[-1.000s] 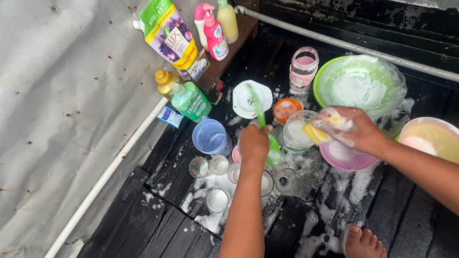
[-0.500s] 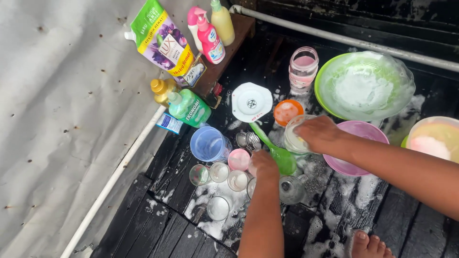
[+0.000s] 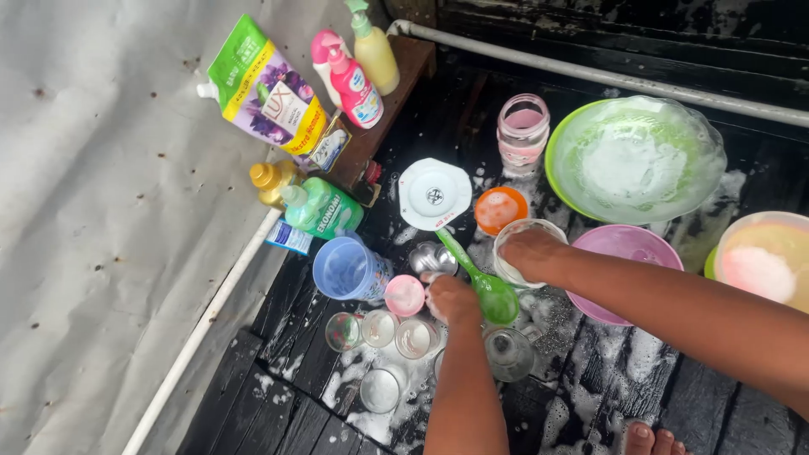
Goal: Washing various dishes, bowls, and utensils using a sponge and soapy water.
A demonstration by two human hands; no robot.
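A grey sheet [image 3: 93, 211], creased and flecked with dark spots, filled the left of the frame. Black wooden floor planks [image 3: 278, 404], wet and streaked with white foam, occupied the rest. A pale pipe [image 3: 211, 324] ran diagonally along the sheet's lower edge.

At upper right lay a round green plastic basin [image 3: 634, 160] holding suds under a clear glass bowl. Below it sat a shallow purple plastic bowl [image 3: 628, 244], and at the right edge a cream-coloured bowl [image 3: 763, 253]. A soft green-and-purple refill pouch [image 3: 263, 88] leaned at upper left, beside pink and yellow pump bottles [image 3: 350, 63] on a brown wooden shelf [image 3: 404, 67].

Near centre stood a blue translucent plastic cup [image 3: 345, 270], a white scalloped lid [image 3: 434, 194] and an orange round lid [image 3: 500, 209].

The right hand [image 3: 527, 251] rested in the mouth of a clear glass jar [image 3: 522, 244] at centre; its grip was hidden, so I cannot tell whether it was clenched. The left hand [image 3: 453, 299], just below centre, was clenched around the handle of a glossy green plastic spoon [image 3: 493, 295], whose bowl lay beside the jar.

Small clear drinking glasses [image 3: 379, 388] clustered in foam at lower centre, with a small pink cup [image 3: 404, 295] just left of the left hand.
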